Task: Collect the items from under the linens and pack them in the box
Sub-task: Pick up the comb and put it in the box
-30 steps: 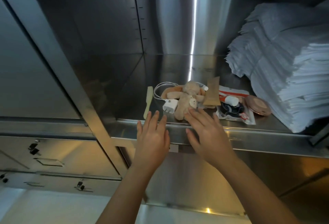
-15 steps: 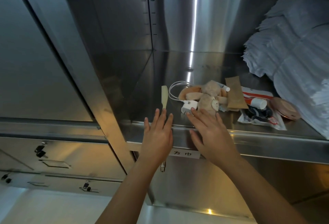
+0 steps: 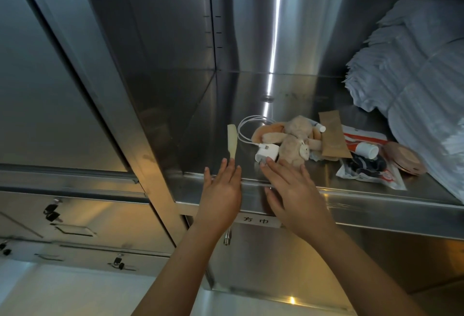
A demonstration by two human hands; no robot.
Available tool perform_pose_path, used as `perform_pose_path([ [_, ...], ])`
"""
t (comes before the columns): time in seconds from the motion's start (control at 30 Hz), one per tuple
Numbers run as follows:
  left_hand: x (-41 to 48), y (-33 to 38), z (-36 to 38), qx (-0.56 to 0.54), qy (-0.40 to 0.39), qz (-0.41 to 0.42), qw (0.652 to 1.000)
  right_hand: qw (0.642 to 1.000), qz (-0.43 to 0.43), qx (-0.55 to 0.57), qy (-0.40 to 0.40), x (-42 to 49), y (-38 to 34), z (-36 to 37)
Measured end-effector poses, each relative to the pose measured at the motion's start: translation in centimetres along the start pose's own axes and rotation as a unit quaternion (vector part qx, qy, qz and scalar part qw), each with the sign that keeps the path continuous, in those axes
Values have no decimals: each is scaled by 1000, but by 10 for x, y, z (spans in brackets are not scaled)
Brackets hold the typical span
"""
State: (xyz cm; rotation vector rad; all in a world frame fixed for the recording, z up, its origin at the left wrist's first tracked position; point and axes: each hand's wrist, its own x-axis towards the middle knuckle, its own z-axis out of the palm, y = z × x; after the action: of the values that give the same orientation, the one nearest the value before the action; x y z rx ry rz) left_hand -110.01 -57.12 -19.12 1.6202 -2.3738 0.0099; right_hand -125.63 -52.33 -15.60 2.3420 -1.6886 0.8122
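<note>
On the steel shelf (image 3: 376, 192) lies a small heap: a cream plastic knife (image 3: 232, 141), a white charger block (image 3: 267, 153) with its coiled cable (image 3: 247, 127), a tan plush toy (image 3: 292, 137), a brown paper sleeve (image 3: 332, 137), a red-and-white tube (image 3: 364, 148) on a plastic pouch (image 3: 369, 172) and a pink round compact (image 3: 404, 161). My left hand (image 3: 221, 195) is open, fingertips by the knife's handle end. Also open, my right hand (image 3: 293, 190) has its fingertips at the charger block and the plush toy. No box is in view.
A tall stack of folded white linens (image 3: 414, 84) fills the shelf's right side. The cabinet's steel walls and a slanted post (image 3: 100, 89) close in the left. Lower cabinet doors with keys (image 3: 51, 211) sit at bottom left. A label strip (image 3: 256, 220) hangs on the shelf's front.
The view has shifted, so the shelf items sit further right in frame. Both hands have stayed flat at the shelf edge, the right fingertips now reaching the charger block.
</note>
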Motion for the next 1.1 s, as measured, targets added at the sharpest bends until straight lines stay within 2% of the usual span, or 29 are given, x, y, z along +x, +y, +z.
perform_pose_path([
  [0.2,-19,12,-7,6,88,79,993,1000,1,7,2,-4,2,-1],
  [0.37,-7,8,-9,4,19,38,999,1000,2,8,3,-7,4,-6],
  [0.5,-6,9,-9,47,-20,78,996,1000,8,13,-7,-14,5,-9],
  [0.63,-22,16,-21,33,102,133,985,1000,5,13,-7,-19,7,-11],
  [0.8,-37,27,-35,-3,248,209,946,1000,-2,12,8,-21,7,-15],
  [0.93,-48,41,-49,-15,291,258,921,998,-6,43,35,-16,7,-23],
  [1.1,-61,65,-53,-22,309,306,900,997,4,59,54,-14,10,-39],
])
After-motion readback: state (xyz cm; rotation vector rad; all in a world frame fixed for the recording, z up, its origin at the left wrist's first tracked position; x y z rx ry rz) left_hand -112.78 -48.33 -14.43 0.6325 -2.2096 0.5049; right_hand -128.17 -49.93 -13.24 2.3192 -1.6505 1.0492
